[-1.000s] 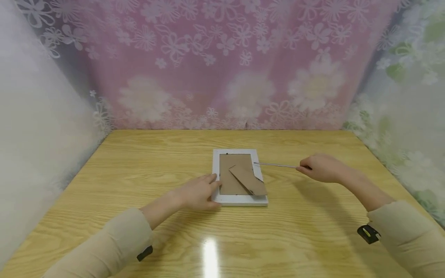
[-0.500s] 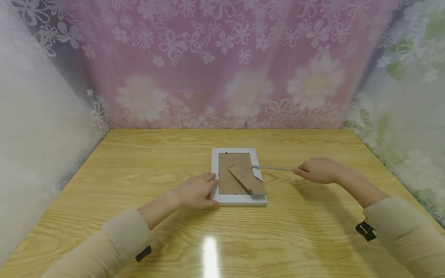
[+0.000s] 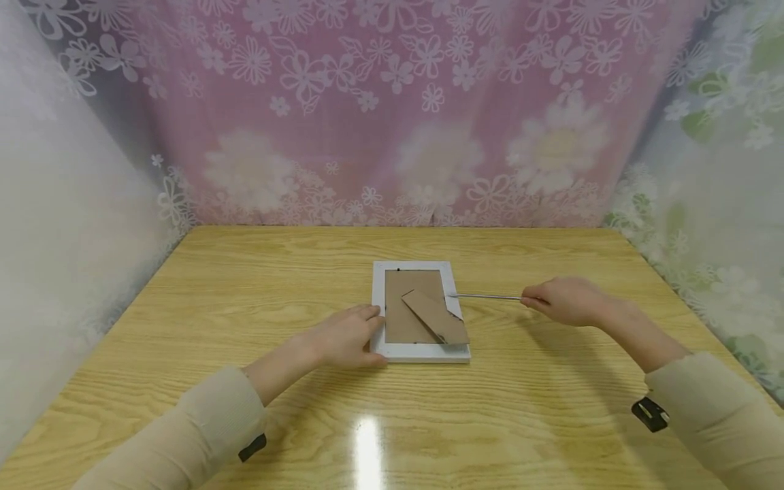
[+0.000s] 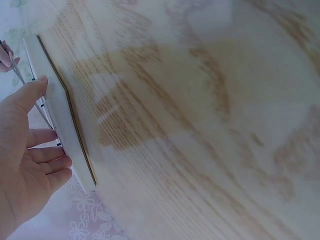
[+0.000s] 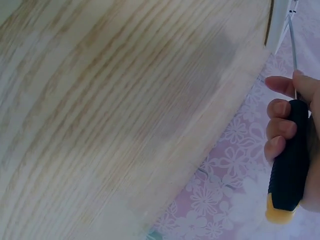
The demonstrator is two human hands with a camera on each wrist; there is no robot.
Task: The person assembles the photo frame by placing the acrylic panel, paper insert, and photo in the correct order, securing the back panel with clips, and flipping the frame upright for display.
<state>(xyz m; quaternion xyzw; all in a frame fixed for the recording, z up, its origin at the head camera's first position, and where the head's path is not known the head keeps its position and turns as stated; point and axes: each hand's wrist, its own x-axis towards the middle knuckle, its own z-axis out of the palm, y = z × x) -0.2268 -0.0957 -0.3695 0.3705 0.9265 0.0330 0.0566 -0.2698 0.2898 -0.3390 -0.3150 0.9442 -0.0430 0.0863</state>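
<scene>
A white picture frame (image 3: 421, 352) lies face down, its brown backing board (image 3: 422, 280) up and a brown stand leg (image 3: 437, 316) slanting over it toward the lower right. My left hand (image 3: 349, 338) rests on the frame's left side, its thumb at the near corner; in the left wrist view its fingers (image 4: 50, 160) lie against the white edge. My right hand (image 3: 566, 301) grips a screwdriver (image 5: 290, 160) with a black handle and yellow end. The screwdriver's metal shaft (image 3: 486, 296) reaches left, its tip over the frame's right rail beside the backing board.
The frame lies on a wood-grain table (image 3: 245, 286). Behind it hangs a pink flowered curtain (image 3: 367, 163), with pale cloth walls (image 3: 729, 224) along both sides. Small dark tabs (image 3: 399, 269) show at the edge of the backing board.
The screwdriver tip has shifted slightly nearer me along the frame's right rail, and the right hand has lowered a little with it. The left hand stays at the frame's left side.
</scene>
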